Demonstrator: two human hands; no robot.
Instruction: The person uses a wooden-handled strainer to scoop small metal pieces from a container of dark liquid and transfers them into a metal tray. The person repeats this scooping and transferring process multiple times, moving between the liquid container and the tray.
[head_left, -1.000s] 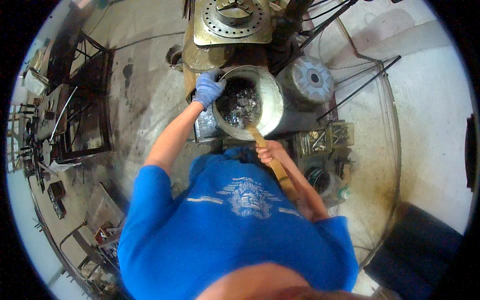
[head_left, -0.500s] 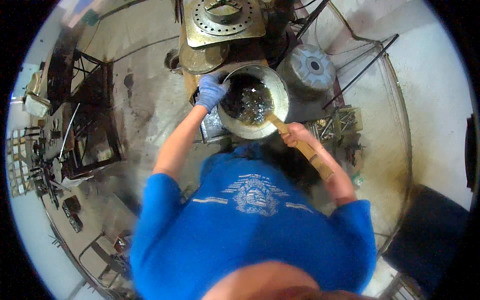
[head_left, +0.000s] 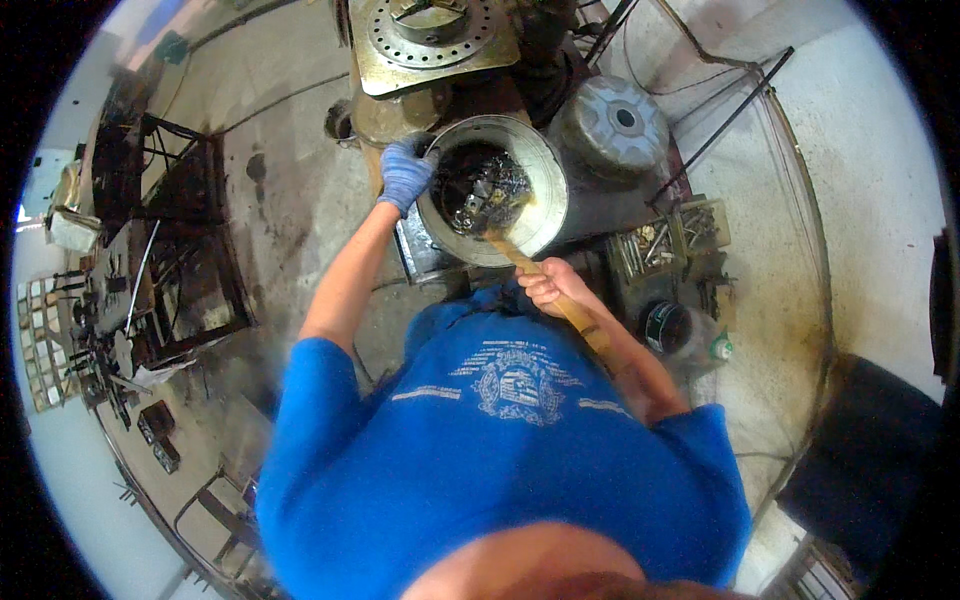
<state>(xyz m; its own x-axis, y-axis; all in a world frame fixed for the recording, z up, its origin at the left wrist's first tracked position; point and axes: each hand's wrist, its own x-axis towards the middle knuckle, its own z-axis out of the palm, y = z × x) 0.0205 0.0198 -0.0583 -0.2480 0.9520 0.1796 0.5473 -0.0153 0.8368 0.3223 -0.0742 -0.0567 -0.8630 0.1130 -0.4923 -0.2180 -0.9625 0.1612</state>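
A round metal bucket (head_left: 548,190) holds dark liquid and several small metal parts (head_left: 482,188). My left hand (head_left: 405,172), in a blue glove, grips the bucket's left rim. My right hand (head_left: 548,284), bare, is closed around a wooden stick (head_left: 575,315) whose far end dips into the bucket's contents near its lower rim. The stick's near end runs back along my right forearm. My blue shirt fills the lower half of the view.
A perforated round metal plate (head_left: 432,35) on a machine stands beyond the bucket. A grey domed lid (head_left: 612,118) sits to the right. Trays of small hardware (head_left: 668,238) and a dark can (head_left: 668,328) lie at right. Dark metal racks (head_left: 175,250) stand at left.
The view has shifted, so the bucket sits a little higher and more central. My left hand stays on the rim. The right hand with the stick has moved slightly within the bucket.
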